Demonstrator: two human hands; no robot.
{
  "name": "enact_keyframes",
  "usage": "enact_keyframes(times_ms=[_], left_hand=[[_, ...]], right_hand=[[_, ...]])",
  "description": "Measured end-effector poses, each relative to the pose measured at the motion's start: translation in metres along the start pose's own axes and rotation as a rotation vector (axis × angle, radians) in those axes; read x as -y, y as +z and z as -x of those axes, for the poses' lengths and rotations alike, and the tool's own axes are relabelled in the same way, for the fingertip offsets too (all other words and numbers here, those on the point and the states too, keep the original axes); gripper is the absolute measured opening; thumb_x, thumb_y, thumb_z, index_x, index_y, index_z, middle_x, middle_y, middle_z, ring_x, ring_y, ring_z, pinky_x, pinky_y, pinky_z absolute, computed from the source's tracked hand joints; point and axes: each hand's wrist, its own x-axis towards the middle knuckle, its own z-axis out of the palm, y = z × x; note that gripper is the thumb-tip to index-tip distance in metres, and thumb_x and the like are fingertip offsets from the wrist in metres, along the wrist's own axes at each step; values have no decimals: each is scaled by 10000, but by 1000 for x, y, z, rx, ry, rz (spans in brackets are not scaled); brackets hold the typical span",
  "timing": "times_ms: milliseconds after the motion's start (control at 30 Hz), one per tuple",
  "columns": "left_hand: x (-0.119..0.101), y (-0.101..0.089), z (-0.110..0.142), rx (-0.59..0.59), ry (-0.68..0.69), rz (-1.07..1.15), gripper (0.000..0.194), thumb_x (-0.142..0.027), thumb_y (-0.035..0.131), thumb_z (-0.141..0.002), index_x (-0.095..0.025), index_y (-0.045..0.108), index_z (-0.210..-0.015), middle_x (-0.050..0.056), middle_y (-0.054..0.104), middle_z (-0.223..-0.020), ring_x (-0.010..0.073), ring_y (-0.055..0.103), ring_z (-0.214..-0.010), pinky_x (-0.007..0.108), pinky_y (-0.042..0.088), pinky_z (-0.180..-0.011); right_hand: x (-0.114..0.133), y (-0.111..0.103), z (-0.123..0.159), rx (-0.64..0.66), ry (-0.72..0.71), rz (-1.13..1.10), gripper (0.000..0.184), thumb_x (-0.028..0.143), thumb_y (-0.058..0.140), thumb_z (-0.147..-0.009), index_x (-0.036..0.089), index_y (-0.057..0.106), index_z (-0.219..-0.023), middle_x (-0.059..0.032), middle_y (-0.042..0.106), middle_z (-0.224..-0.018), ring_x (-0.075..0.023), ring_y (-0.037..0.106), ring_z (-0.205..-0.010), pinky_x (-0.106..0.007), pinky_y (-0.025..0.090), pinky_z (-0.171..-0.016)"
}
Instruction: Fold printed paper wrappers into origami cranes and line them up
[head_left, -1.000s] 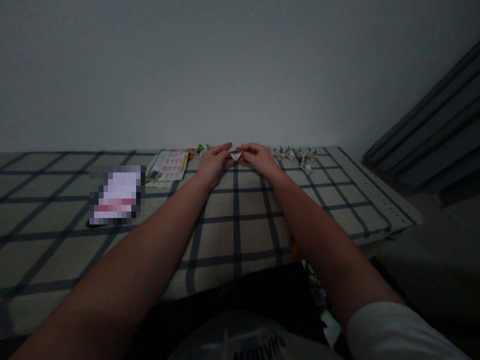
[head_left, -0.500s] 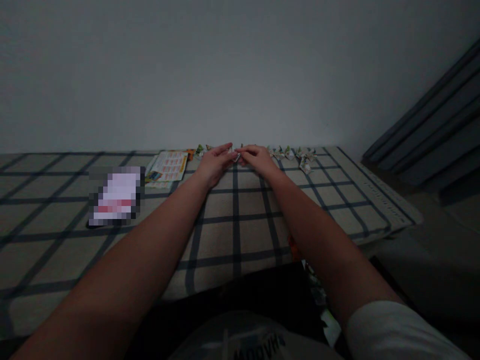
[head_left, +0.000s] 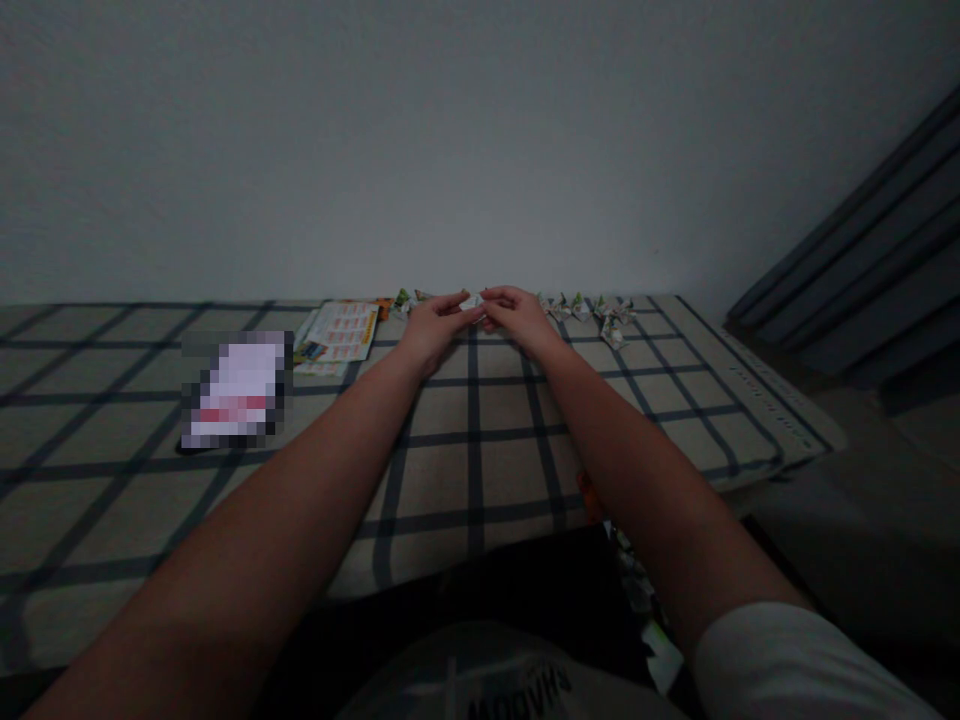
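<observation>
Between my fingertips is a small folded piece of paper (head_left: pixel 472 301), pale and mostly covered by the fingers. My left hand (head_left: pixel 435 328) grips it from the left, thumb stretched across its near side. From the right, my right hand (head_left: pixel 517 315) pinches it, fingers curled. The two hands almost meet near the far edge of the checked cloth. Folded paper figures (head_left: pixel 577 306), printed with green and white, stand in a row beside my right hand. Another paper figure (head_left: pixel 403 299) shows just beyond my left hand.
A stack of printed sheets (head_left: pixel 341 332) lies left of my hands. Closer to me on that side is a phone-like device (head_left: pixel 238 385), its screen blurred out. The plain wall (head_left: pixel 480 150) rises behind the checked cloth (head_left: pixel 439 470). A dark curtain (head_left: pixel 862 240) hangs at the right.
The light triangular face of the paper was visible a second ago; now the left thumb covers most of it. Both hands stay in nearly the same place.
</observation>
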Motion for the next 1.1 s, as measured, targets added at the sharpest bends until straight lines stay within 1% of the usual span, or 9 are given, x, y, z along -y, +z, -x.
enact_keyframes(times_ms=[67, 133, 300, 367, 467, 667, 833, 933, 1100], left_hand=[[-1, 0, 2, 34, -39, 4, 324, -348, 904, -628, -118, 730, -776, 54, 682, -743, 162, 651, -748, 296, 519, -754], [-2, 0, 3, 58, -63, 27, 339, -377, 914, -613, -126, 701, -695, 44, 669, -703, 141, 631, -700, 274, 510, -712], [-4, 0, 4, 66, -51, 63, 327, -326, 928, -588, -120, 732, -750, 47, 708, -750, 129, 648, -710, 257, 519, -725], [-5, 1, 5, 52, -54, 54, 264, -279, 905, -614, -119, 717, -707, 36, 692, -710, 120, 641, -687, 249, 517, -719], [-6, 2, 6, 19, -64, 24, 200, -216, 870, -642, -120, 695, -658, 21, 670, -667, 107, 620, -647, 243, 516, -705], [-10, 4, 6, 1, -109, 50, 170, -162, 855, -648, -107, 699, -685, 32, 690, -691, 108, 652, -658, 235, 536, -702], [-15, 7, 8, -4, -191, 90, 139, -128, 817, -685, -101, 681, -694, 56, 705, -720, 103, 665, -653, 208, 545, -668], [-16, 7, 9, 17, -182, 101, 111, -117, 792, -708, -100, 688, -743, 59, 707, -738, 96, 661, -637, 197, 545, -650], [-12, 3, 6, 24, -145, 122, 189, -221, 799, -762, -138, 689, -891, 30, 695, -734, 107, 645, -601, 232, 563, -628]], right_hand=[[-1, 0, -1, -22, -2, -2, 138, 196, 716, -834, 177, 661, -958, -14, 716, -804, -105, 664, -667, -232, 582, -663], [-2, -1, -2, -26, -5, -6, 150, 216, 728, -834, 183, 658, -962, -9, 716, -805, -99, 660, -656, -226, 585, -659], [-2, -1, -2, 5, 4, -11, 208, 234, 736, -834, 185, 684, -1029, -10, 726, -818, -91, 646, -638, -215, 585, -638], [-3, 0, -2, 20, 11, 7, 233, 240, 737, -831, 177, 699, -1052, -21, 734, -843, -96, 646, -643, -223, 587, -640], [-2, 0, -1, 32, 13, 45, 199, 247, 745, -820, 158, 716, -996, -36, 741, -894, -102, 649, -663, -236, 590, -660], [1, -1, -1, 37, -16, 96, 124, 203, 721, -825, 153, 695, -936, -22, 713, -838, -105, 632, -650, -255, 573, -688], [2, -2, 0, 35, -107, 170, 123, 218, 705, -836, 174, 681, -948, 12, 659, -745, -114, 617, -660, -247, 543, -688], [3, -3, 0, 57, -107, 182, 111, 227, 698, -843, 182, 684, -943, 12, 652, -739, -119, 615, -658, -255, 541, -693], [3, -2, 1, 29, -67, 148, 121, 256, 726, -834, 194, 692, -932, 15, 653, -728, -113, 606, -638, -245, 544, -671]])
